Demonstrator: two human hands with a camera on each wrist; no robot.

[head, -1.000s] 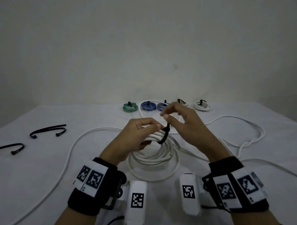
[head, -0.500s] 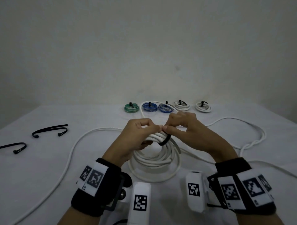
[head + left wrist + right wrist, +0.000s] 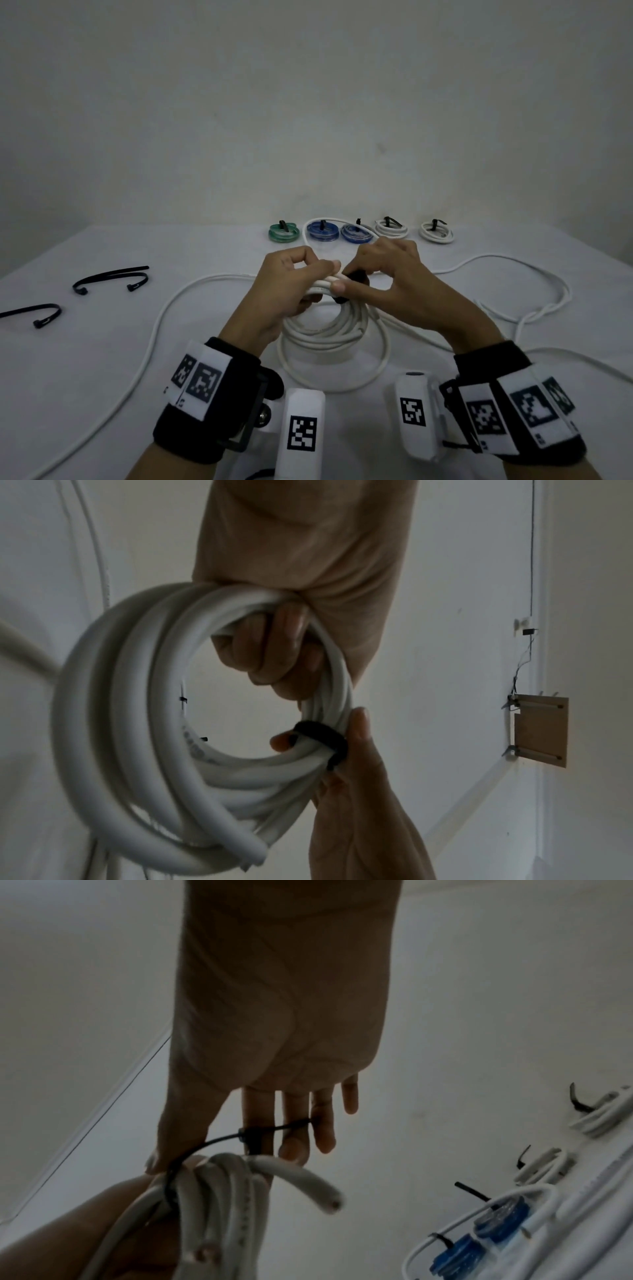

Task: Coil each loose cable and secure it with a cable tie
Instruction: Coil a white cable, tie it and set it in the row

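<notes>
Left hand (image 3: pixel 284 291) grips white cable coil (image 3: pixel 143 723); right hand (image 3: pixel 394 281) pinches black cable tie (image 3: pixel 250 1137), apparently threaded. Pull tail snug beside left thumb.

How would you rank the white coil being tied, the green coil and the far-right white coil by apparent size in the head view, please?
1. White coil being tied, clearly largest, though it is also nearest the camera.
2. Far-right white coil and green coil: these look about alike, so I would not rank them.
</notes>
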